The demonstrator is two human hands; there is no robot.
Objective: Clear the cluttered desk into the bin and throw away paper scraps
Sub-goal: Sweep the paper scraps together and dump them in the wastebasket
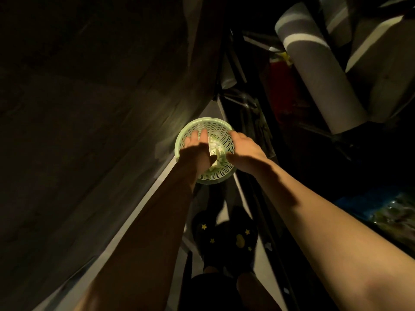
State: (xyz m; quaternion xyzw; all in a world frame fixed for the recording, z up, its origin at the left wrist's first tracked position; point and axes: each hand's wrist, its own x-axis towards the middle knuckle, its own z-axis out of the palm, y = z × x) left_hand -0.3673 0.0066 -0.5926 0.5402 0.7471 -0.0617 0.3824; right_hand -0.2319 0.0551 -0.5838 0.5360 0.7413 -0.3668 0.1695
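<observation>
two hands hung over pale green mesh bin (216, 174) on floor, mid-scene, just right of dark panel (89, 108). crumpled paper scraps (215, 146) already lay inside; remaining clutter could not be judged. left hand (197, 151) spread, released, empty. right hand (245, 149) at right rim, fingers hidden, grip unclear.

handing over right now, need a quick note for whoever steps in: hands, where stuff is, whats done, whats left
Left hand: open, fingers straight over the green bin.
Right hand: at the bin's right rim; its grip cannot be told.
Paper scraps: inside the bin, showing between the two hands.
Done: scraps are in the bin.
Left: the desk top is not in view, so check it for remaining clutter.
</observation>
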